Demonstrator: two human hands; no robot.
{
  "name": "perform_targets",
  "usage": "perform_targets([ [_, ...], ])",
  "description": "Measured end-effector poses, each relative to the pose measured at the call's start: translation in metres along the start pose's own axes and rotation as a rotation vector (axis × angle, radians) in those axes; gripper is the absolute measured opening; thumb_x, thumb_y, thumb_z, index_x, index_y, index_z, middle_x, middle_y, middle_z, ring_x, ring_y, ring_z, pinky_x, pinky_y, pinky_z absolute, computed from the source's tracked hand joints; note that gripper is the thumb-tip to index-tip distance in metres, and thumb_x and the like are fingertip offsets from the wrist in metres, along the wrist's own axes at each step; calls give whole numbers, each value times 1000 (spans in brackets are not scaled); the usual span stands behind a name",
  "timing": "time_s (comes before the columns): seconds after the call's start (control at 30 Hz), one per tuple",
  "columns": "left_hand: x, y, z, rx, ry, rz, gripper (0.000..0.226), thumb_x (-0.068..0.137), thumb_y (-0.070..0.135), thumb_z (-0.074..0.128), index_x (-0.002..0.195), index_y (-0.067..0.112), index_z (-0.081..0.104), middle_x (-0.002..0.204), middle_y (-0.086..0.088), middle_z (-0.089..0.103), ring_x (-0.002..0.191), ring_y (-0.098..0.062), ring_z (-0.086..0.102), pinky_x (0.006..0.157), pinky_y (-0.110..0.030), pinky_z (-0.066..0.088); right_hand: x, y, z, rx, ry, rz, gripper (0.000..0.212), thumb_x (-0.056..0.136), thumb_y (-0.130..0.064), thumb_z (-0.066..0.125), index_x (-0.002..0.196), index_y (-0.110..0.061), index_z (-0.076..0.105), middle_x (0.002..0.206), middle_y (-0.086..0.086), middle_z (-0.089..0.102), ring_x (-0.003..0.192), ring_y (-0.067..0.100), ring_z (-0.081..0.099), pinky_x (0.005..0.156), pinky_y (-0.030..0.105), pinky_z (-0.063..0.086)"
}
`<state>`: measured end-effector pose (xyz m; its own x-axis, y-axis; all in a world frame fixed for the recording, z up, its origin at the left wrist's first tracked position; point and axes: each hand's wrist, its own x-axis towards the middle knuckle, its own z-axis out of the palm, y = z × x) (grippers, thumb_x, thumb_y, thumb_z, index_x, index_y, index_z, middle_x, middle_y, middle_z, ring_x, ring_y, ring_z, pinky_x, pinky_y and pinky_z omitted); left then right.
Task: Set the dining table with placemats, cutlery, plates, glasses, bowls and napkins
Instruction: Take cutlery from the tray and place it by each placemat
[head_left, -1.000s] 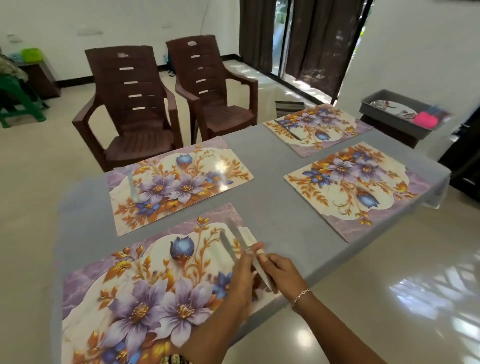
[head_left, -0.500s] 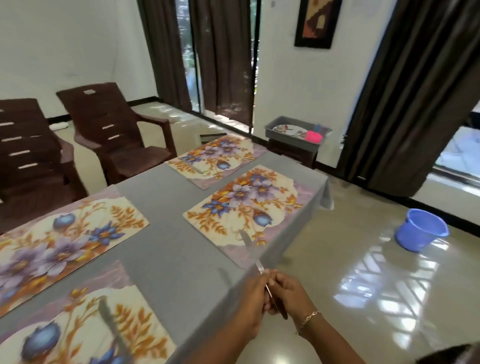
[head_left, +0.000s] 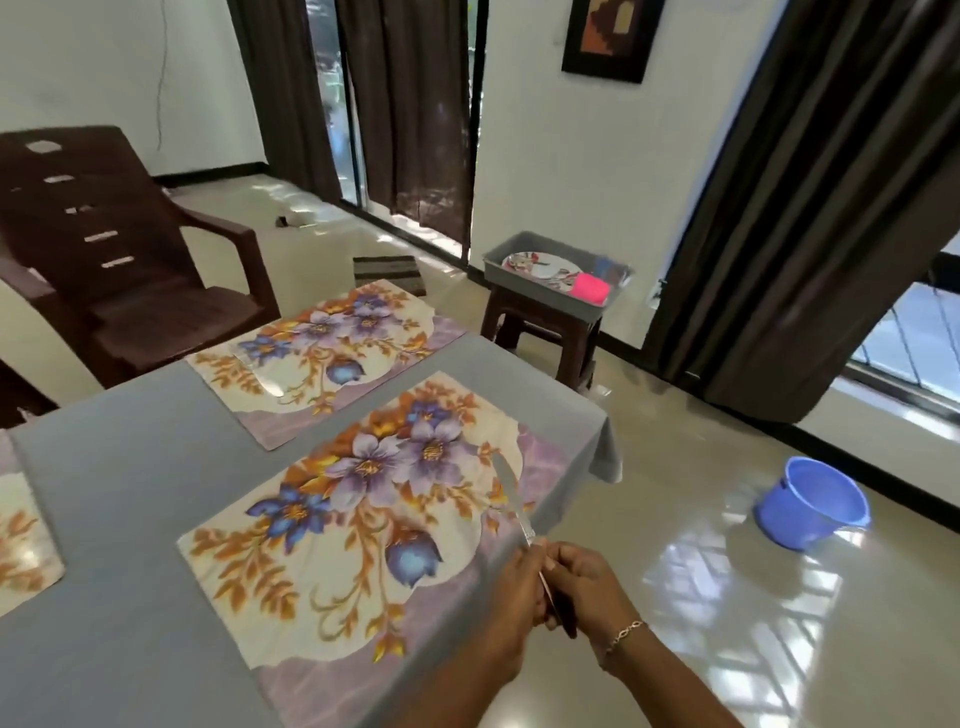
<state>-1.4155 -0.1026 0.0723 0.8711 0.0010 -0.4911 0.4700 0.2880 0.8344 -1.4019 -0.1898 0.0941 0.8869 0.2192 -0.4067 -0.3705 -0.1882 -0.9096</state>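
A person stands at the corner of a grey-clothed surface (head_left: 130, 493), both hands closed round a table knife (head_left: 511, 499). The left hand (head_left: 511, 587) pinches it where blade meets handle, and the right hand (head_left: 587, 592), a thin bracelet (head_left: 626, 634) at its wrist, grips the handle just behind. The blade points up and away, over the right-hand border of the nearest floral placemat (head_left: 363, 519); whether the tip touches the mat cannot be told. A second placemat (head_left: 322, 348) lies beyond it on the far side, and the edge of a third placemat (head_left: 21, 535) shows at the left. A brown plastic chair (head_left: 119, 260) faces the far side. Past the surface's end, a grey tub (head_left: 613, 304) on a brown stool (head_left: 540, 332) holds patterned plates (head_left: 540, 265) and something bright pink (head_left: 589, 288). A blue bucket (head_left: 810, 504) sits on the glossy floor, near dark curtains (head_left: 779, 208).
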Motion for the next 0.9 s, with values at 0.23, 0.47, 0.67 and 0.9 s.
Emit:
perform_targets([
  [0.23, 66, 31, 12, 67, 163, 26, 28, 99, 29, 40, 81, 10, 48, 44, 0, 36, 35, -8, 38, 37, -19, 31, 72, -27, -23, -55, -54, 12, 25, 96, -3, 40, 80, -2, 59, 44, 6, 55, 32, 11, 46, 31, 15, 28],
  [0.47, 98, 49, 16, -114, 318, 100, 23, 100, 20, 40, 85, 7, 51, 44, 3, 39, 35, -5, 39, 38, -18, 34, 125, -43, -28, -80, -239, -6, 22, 96, 0, 40, 91, 3, 61, 50, 7, 58, 42, 13, 52, 40, 17, 41],
  [0.67, 110, 65, 5, 65, 615, 180, 13, 97, 20, 49, 84, 22, 53, 83, 0, 62, 84, -20, 61, 81, -34, 51, 175, -49, -37, -399, -184, -211, 28, 93, 2, 45, 108, -16, 61, 104, -2, 62, 97, 17, 60, 81, 17, 50],
  [0.9, 119, 57, -5, 100, 809, 206, 20, 95, 11, 48, 80, 23, 51, 81, 0, 58, 80, -18, 54, 80, -33, 46, 207, -36, -25, -983, -121, -347, 37, 96, -12, 43, 133, -16, 44, 127, 8, 50, 116, 21, 51, 92, 23, 44],
])
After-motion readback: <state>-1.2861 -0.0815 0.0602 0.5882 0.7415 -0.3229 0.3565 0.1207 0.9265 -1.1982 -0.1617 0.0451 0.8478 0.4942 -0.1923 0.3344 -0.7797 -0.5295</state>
